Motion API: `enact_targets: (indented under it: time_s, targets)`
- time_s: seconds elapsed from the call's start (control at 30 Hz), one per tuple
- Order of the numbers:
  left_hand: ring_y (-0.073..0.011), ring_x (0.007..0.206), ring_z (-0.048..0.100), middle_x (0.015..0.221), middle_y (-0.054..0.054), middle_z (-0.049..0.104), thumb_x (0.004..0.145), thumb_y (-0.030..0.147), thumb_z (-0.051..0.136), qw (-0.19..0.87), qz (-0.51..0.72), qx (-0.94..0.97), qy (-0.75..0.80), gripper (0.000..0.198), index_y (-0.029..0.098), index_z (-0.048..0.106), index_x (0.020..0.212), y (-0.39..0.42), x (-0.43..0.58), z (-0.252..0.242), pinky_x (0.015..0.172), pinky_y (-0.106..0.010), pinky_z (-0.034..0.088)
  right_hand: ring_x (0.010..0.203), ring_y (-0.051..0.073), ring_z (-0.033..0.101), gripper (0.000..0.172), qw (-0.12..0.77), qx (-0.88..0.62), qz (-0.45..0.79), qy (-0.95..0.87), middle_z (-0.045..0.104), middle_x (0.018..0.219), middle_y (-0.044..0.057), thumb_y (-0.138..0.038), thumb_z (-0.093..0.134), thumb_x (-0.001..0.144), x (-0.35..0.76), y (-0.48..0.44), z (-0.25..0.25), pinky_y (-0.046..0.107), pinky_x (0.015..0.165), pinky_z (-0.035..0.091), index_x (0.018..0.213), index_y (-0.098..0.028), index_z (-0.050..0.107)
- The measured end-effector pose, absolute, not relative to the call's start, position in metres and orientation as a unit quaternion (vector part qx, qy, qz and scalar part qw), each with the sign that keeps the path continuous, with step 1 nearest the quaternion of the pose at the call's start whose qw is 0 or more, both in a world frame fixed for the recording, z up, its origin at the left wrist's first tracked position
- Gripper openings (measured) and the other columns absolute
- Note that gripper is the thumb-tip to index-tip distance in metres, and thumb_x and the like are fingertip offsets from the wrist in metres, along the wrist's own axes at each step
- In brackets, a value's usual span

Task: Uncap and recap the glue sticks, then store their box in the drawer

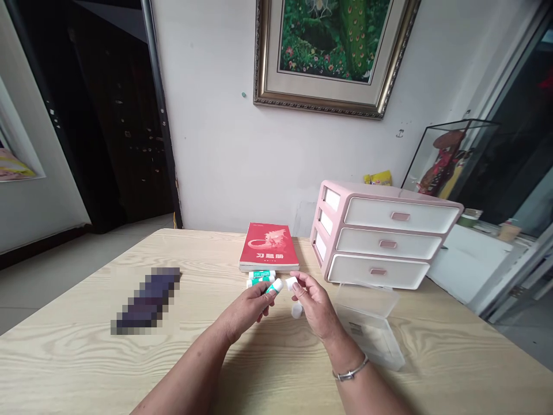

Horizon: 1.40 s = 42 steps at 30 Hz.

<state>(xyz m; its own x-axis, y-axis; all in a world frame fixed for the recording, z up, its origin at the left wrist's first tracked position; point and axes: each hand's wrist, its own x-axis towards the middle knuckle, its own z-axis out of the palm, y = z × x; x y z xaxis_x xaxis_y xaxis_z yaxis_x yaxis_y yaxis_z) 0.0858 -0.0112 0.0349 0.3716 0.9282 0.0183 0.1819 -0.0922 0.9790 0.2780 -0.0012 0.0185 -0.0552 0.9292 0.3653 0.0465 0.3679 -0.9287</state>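
My left hand is closed round a glue stick with a green and white label; its white end points up and to the right. In my right hand, a small white cap is pinched between thumb and fingers, slightly apart from the stick's end. Another white, rounded piece, perhaps a cap, shows just below the right fingers. Two more glue sticks lie side by side behind my left hand, against the near edge of a thick red book.
A pink and white drawer unit stands at the back right of the wooden table. In front of it lies a clear plastic box with its lid raised. A dark, pixelated object lies on the left.
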Motion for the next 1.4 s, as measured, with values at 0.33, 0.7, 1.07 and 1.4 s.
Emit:
enact_targets:
  time_s: [0.33,0.7,1.07,1.4]
  targets:
    - [-0.0126,0.071,0.05,0.084,0.0,0.055,0.088,0.057,0.049,0.498,0.335,0.676,0.429,0.039,0.019,0.057,0.091,-0.008,0.085,0.03,0.057,-0.023,0.035,0.08,0.015,0.056,0.047,0.546,-0.395,0.402,-0.62,0.065,0.102,0.007,-0.05,0.059,0.088,0.28,0.003,0.011,0.03,0.077,0.048,0.121,-0.018,0.06]
    - [-0.0129,0.073,0.051,0.086,0.0,0.056,0.09,0.049,0.05,0.488,0.316,0.691,0.43,0.033,0.02,0.06,0.102,-0.008,0.08,0.031,0.062,-0.024,0.037,0.075,0.015,0.056,0.042,0.527,-0.411,0.358,-0.652,0.065,0.103,0.006,-0.048,0.058,0.087,0.279,0.0,0.014,0.03,0.072,0.048,0.119,-0.02,0.062]
    - [-0.0133,0.073,0.05,0.082,0.002,0.053,0.088,0.048,0.053,0.49,0.302,0.692,0.435,0.033,0.019,0.06,0.104,-0.005,0.076,0.029,0.063,-0.025,0.037,0.079,0.016,0.059,0.036,0.511,-0.401,0.325,-0.687,0.064,0.105,0.008,-0.04,0.057,0.09,0.281,0.0,0.012,0.025,0.061,0.048,0.118,-0.02,0.063]
    - [-0.0133,0.071,0.049,0.083,0.0,0.054,0.088,0.051,0.053,0.508,0.291,0.698,0.413,0.035,0.019,0.06,0.097,-0.006,0.073,0.03,0.061,-0.025,0.036,0.086,0.016,0.062,0.033,0.483,-0.387,0.311,-0.721,0.065,0.108,0.007,-0.036,0.059,0.09,0.282,-0.003,0.015,0.028,0.071,0.051,0.12,-0.022,0.064]
